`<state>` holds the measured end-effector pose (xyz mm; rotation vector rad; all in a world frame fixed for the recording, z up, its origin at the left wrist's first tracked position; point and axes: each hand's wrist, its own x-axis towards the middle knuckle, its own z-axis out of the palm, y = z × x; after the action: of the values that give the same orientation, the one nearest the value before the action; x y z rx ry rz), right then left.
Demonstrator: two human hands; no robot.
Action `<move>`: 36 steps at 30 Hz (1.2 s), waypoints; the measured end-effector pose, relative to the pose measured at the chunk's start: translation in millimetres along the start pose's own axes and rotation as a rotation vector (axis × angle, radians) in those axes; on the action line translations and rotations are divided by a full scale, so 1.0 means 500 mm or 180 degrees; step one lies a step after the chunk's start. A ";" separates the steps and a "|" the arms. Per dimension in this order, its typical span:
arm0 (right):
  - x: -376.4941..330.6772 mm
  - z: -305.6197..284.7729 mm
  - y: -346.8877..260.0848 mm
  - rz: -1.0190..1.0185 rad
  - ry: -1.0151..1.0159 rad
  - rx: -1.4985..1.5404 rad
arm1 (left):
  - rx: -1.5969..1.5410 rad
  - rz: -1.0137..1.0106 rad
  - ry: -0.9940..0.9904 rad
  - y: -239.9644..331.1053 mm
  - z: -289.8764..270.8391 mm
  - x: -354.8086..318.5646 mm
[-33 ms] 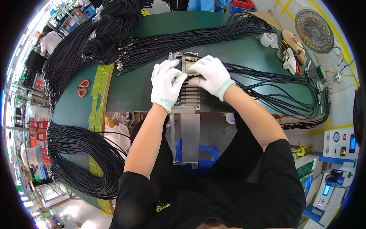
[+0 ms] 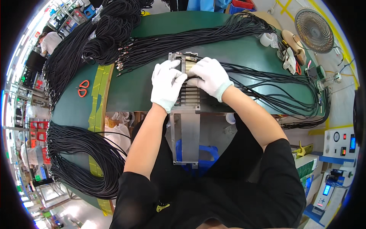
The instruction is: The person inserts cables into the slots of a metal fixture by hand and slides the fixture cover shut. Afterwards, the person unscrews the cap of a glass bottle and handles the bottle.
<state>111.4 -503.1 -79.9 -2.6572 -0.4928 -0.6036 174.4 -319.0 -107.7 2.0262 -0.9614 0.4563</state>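
Note:
A slotted metal fixture (image 2: 190,100) lies at the near edge of the green table, its row of narrow slots running away from me. My left hand (image 2: 164,84), in a white glove, is over its left side, thumb and forefinger closed at the middle slots; what they pinch is hidden. From the right my right hand (image 2: 209,78), gloved too, meets it with its fingers closed on a black cable at the slots, mostly covered by the glove. Black cables (image 2: 263,73) run from the fixture's far part and from under my right hand across the table to the right.
Long black cables (image 2: 190,38) lie across the back of the table, thick bundles (image 2: 105,40) at the far left, another coil (image 2: 87,160) at the near left. Orange-handled scissors (image 2: 83,88) rest left of a yellow-taped strip (image 2: 100,91). A fan (image 2: 314,30) and tape roll (image 2: 266,39) are far right.
My right hand has shifted slightly left, and the short stretch of black cable between the hands is now more covered. The left hand has hardly moved.

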 end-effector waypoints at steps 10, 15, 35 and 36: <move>-0.026 -0.032 0.054 0.0575 -0.0087 0.0789 | 0.0206 -0.0394 0.0409 -0.025 -0.019 -0.002; -0.019 -0.013 0.053 0.0165 0.0119 -0.0288 | 0.0151 -0.0994 0.0245 -0.052 -0.005 -0.014; -0.014 -0.016 0.085 0.0179 0.0434 -0.0324 | 0.1325 -0.0165 -0.1129 0.016 0.026 -0.011; -0.010 -0.032 0.111 0.0428 0.0386 -0.0382 | 0.1390 -0.0194 -0.1231 0.022 0.026 -0.003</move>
<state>124.7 -559.4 -84.0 -2.7176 -0.2484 -0.7691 164.9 -332.8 -110.5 2.5977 -1.0936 0.2583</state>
